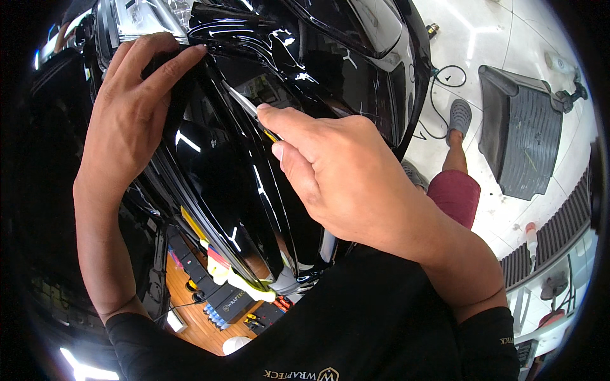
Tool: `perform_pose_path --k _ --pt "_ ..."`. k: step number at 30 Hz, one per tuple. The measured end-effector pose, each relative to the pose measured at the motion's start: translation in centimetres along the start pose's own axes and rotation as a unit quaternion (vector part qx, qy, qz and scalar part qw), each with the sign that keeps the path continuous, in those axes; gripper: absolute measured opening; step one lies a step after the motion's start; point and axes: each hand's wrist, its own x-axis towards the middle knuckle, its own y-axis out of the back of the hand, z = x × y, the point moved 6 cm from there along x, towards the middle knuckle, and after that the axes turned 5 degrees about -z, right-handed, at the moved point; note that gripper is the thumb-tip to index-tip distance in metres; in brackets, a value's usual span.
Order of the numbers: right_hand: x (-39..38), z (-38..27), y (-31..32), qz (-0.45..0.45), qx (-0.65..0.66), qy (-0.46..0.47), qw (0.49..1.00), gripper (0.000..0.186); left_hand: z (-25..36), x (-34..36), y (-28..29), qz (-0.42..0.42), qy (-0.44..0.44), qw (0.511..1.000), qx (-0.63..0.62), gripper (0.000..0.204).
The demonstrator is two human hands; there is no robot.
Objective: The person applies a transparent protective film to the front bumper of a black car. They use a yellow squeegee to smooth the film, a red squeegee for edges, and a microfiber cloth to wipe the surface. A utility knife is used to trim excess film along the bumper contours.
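My right hand (346, 171) grips a slim cutter knife (244, 103) with a silver front and some yellow at its handle. The knife's tip points up and left, at a seam of the glossy black car panel (203, 171). My left hand (136, 105) lies at the panel's upper end, beside the headlight (143, 19), with its fingers apart and the index fingertip touching the seam's top. Its thumb is hidden. Between the headlight and the front of the car, loose, rippled black film (248, 38) covers the surface.
A dark ribbed floor mat (530, 140) lies on the white tiles at right, near a leg in red shorts (454, 193) and a grey clog (460, 115). A thin cable (432, 120) loops there. Below are a yellow-white cloth (222, 273) and a black tool case (225, 301) with several tools.
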Motion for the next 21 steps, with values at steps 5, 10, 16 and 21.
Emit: perform_pose_path --k 5,10,16,21 --pt "-0.4 0.0 -0.3 -0.001 -0.004 -0.01 1.0 0.031 0.7 -0.2 0.0 -0.017 -0.019 0.999 0.044 0.058" --pt "-0.9 -0.1 -0.5 0.014 -0.018 0.0 1.0 0.032 0.5 -0.2 -0.1 -0.021 -0.018 0.999 0.039 0.059" --pt "-1.2 -0.1 -0.4 0.016 -0.005 0.013 1.0 0.033 0.2 -0.2 -0.3 -0.022 -0.017 0.998 0.049 0.056" --pt "-2.0 -0.2 -0.6 0.002 -0.011 -0.003 1.0 0.034 0.3 -0.3 -0.2 -0.016 -0.021 0.999 0.047 0.054"
